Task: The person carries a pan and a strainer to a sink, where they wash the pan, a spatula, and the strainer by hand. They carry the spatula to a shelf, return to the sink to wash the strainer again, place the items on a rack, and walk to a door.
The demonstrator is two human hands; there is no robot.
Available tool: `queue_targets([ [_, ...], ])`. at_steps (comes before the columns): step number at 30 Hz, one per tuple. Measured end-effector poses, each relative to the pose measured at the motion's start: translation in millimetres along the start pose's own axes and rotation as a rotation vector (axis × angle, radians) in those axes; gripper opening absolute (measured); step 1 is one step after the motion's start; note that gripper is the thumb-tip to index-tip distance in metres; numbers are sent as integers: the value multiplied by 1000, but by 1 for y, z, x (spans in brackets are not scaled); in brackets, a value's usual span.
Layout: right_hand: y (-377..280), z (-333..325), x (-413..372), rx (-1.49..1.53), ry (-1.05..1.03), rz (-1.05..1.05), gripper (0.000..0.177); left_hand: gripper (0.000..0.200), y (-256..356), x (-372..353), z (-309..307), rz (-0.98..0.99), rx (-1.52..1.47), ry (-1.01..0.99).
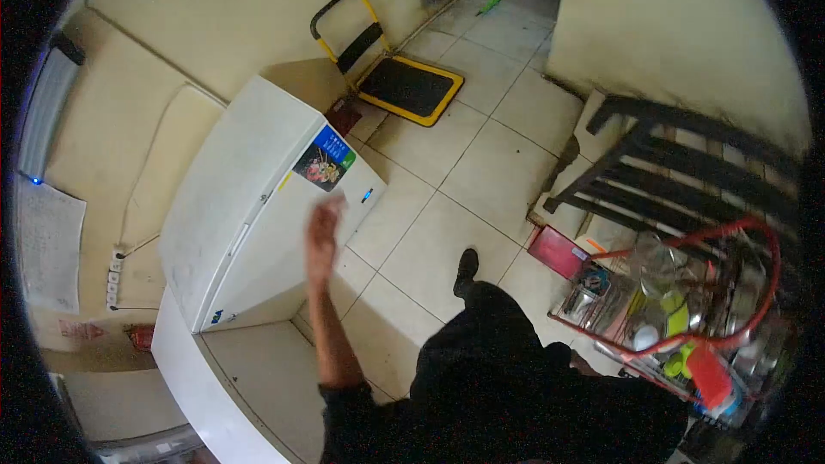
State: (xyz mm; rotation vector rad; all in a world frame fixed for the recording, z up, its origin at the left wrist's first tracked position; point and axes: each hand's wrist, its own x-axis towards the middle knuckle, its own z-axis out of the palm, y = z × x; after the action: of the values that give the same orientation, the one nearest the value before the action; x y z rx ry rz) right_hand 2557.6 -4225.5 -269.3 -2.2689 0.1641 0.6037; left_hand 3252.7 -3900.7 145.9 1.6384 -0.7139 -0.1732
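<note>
My left hand [322,236] is raised in front of a white chest freezer [258,241], its fingers smeared by motion. Whether it touches the freezer or holds anything, I cannot make out. Near the hand, a food-picture sticker [324,163] with blue and green parts is on the freezer's front, and a small blue-lit display [368,195] glows beside it. The freezer's lid is down. Only a small patch of my right hand [584,363] shows by my dark clothing; its fingers are hidden.
A yellow and black platform trolley [412,88] stands by the wall beyond the freezer. To the right, a red-framed basket [662,344] is full of plastic containers, under a dark slatted rack [687,163]. A red box [559,251] sits on the tiled floor [430,241]. A white counter [185,374] adjoins the freezer.
</note>
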Motion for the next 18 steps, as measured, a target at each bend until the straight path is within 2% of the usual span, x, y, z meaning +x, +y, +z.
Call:
queue_targets([
  [1, 8, -17, 45, 46, -66, 142, 19, 37, 57, 61, -10, -27, 360, 59],
  [2, 10, -44, 90, 29, -89, 185, 18, 39, 123, 109, -7, 103, 267, 128],
  [3, 14, -72, 137, -43, -101, 179, 17, 39, 176, 149, -9, 313, 317, 144],
  [5, 31, -133, 242, -395, -53, 35, 16, 38, 261, 202, -11, 757, 520, 54],
  [7, 41, -212, 357, -674, 183, -100, 18, 38, 316, 245, 2, 1132, 725, -192],
  [9, 36, -314, 460, -364, 615, -297, 20, 37, 334, 288, 28, 1386, 855, -478],
  [11, -83, -460, 489, 119, 695, -98, 25, 36, 326, 338, 56, 1486, 917, -696],
  [12, -105, -507, 512, 510, 697, -29, 27, 36, 317, 365, 70, 1520, 931, -776],
  [15, -124, -605, 576, 594, 640, 113, 22, 35, 280, 458, 96, 1561, 919, -889],
  [16, -112, -626, 604, 388, 615, 134, 20, 35, 271, 489, 100, 1562, 920, -911],
  [18, -57, -607, 640, 10, 552, 209, 17, 34, 249, 558, 112, 1577, 893, -950],
])
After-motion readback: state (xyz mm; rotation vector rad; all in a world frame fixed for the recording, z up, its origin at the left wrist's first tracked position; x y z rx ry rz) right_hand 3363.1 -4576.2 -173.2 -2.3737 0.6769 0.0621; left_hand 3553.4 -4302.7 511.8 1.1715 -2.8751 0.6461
